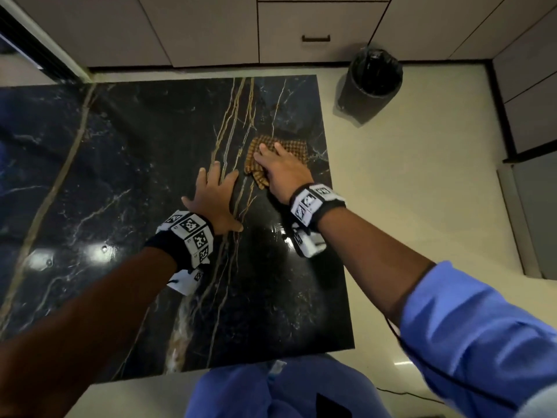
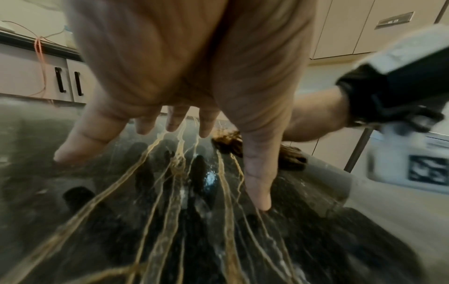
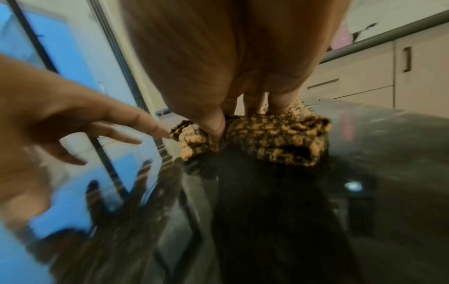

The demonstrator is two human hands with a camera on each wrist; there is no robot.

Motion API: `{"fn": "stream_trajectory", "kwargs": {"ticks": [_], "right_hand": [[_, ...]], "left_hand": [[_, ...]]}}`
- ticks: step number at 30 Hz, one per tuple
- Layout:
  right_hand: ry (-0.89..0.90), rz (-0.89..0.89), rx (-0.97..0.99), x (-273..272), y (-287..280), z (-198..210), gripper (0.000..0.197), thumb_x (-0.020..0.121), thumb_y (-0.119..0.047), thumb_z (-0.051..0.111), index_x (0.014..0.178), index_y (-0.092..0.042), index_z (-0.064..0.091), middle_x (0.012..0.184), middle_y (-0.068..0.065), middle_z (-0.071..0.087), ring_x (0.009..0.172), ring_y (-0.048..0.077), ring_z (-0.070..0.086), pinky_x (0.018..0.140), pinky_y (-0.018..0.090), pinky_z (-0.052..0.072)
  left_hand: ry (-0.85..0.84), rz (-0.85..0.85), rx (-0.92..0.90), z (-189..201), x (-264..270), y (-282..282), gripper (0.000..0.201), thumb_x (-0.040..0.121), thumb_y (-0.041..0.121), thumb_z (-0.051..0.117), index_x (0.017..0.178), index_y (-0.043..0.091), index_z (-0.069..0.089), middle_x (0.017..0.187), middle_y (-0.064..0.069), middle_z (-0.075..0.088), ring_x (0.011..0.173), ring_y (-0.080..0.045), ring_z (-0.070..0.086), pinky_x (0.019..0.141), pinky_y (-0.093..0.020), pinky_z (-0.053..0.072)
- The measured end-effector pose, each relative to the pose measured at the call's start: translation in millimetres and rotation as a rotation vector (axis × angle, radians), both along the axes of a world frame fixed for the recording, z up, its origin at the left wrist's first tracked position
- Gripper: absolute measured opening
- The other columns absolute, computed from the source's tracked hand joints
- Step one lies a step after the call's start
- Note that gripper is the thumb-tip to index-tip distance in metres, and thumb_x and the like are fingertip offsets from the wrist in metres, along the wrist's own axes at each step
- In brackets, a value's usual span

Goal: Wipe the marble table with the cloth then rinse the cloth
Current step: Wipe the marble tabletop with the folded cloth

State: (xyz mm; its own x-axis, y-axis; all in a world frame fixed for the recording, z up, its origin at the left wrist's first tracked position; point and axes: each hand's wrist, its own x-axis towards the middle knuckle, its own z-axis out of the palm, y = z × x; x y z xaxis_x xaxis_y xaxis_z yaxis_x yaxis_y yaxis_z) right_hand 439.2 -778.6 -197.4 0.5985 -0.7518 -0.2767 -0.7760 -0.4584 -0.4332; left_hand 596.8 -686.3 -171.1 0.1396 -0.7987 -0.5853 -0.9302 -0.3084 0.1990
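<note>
Pressing down with flattened fingers, the right grip (image 1: 278,168) is pinning the checked cloth (image 1: 265,156) against the dark marble bench (image 1: 135,164), near its far right corner, with bunched folds poking out by the thumb in the right wrist view. Spread wide and holding nothing, the left grip (image 1: 215,200) is bracing on the bare stone just beside it. By my judgement the wiping is underway, not finished (the stone is glossy, so I cannot tell which parts are already wiped), and much of the bench is lying outside the cloth's present spot. Rinsing is not yet begun; no sink is showing. A lined bin (image 1: 372,78) is standing on the floor beyond.
</note>
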Motion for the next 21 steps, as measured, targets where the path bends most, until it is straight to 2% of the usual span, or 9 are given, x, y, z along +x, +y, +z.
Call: {"fn": "stream_trajectory", "kwargs": {"ticks": [3,6,10,14,17,19,21], "right_hand": [[-0.011,0.069,-0.024,-37.6,14.4,-3.8,0.069,0.089,-0.002,0.056,0.149,-0.029,0.035,0.159,-0.008,0.026,0.149,0.020,0.016,0.121,0.043,0.019],[0.004,-0.044,-0.032,-65.5,-11.7,-4.3,0.065,0.091,-0.002,0.052,0.148,-0.030,0.038,0.158,-0.009,0.029,0.148,0.020,0.019,0.120,0.045,0.020],[0.060,-0.165,-0.034,-40.4,-57.0,-2.2,0.058,0.095,-0.006,0.045,0.148,-0.027,0.037,0.159,-0.004,0.027,0.149,0.027,0.018,0.120,0.046,0.020],[-0.006,-0.069,-0.015,-13.1,-15.7,-2.6,0.062,0.092,-0.004,0.052,0.148,-0.027,0.037,0.160,-0.003,0.025,0.149,0.025,0.013,0.121,0.046,0.008],[-0.061,-0.010,-0.006,-37.1,14.6,-10.1,0.069,0.089,0.002,0.053,0.149,-0.029,0.036,0.159,-0.008,0.025,0.149,0.019,0.013,0.121,0.041,0.007],[-0.074,-0.046,0.007,-55.0,5.8,-11.8,0.069,0.091,0.003,0.051,0.149,-0.029,0.035,0.159,-0.010,0.026,0.149,0.017,0.013,0.121,0.040,0.009],[-0.050,-0.111,-0.002,-60.5,-22.4,-11.3,0.066,0.093,0.001,0.049,0.149,-0.029,0.034,0.159,-0.009,0.025,0.149,0.018,0.014,0.122,0.040,0.010]], "left_hand": [[0.007,-0.002,0.003,0.2,3.0,-11.3,0.120,0.059,0.035,0.090,0.150,0.031,0.013,0.161,0.000,-0.005,0.147,-0.033,-0.007,0.102,-0.077,0.020],[-0.002,-0.033,0.006,-3.5,7.7,-17.2,0.119,0.058,0.035,0.090,0.151,0.029,0.015,0.161,-0.004,-0.003,0.147,-0.035,-0.005,0.104,-0.074,0.023],[0.001,-0.069,0.017,-6.6,12.2,-22.5,0.119,0.058,0.036,0.090,0.151,0.026,0.016,0.161,-0.008,0.000,0.146,-0.038,-0.003,0.108,-0.068,0.025],[0.000,-0.067,0.019,-3.4,10.8,-31.7,0.112,0.062,0.036,0.088,0.150,0.026,0.019,0.160,-0.006,0.002,0.147,-0.036,-0.001,0.105,-0.071,0.025],[0.010,-0.085,-0.004,-6.2,16.1,-44.5,0.110,0.059,0.039,0.088,0.148,0.023,0.026,0.156,-0.010,0.015,0.144,-0.039,0.011,0.105,-0.066,0.031],[0.013,-0.094,-0.019,-5.6,20.7,-53.9,0.101,0.058,0.040,0.087,0.142,0.023,0.034,0.147,-0.009,0.029,0.138,-0.037,0.025,0.100,-0.064,0.038],[-0.016,-0.086,-0.030,-2.8,23.8,-61.8,0.093,0.061,0.039,0.085,0.139,0.024,0.036,0.143,-0.006,0.031,0.135,-0.034,0.027,0.097,-0.064,0.041]]}}
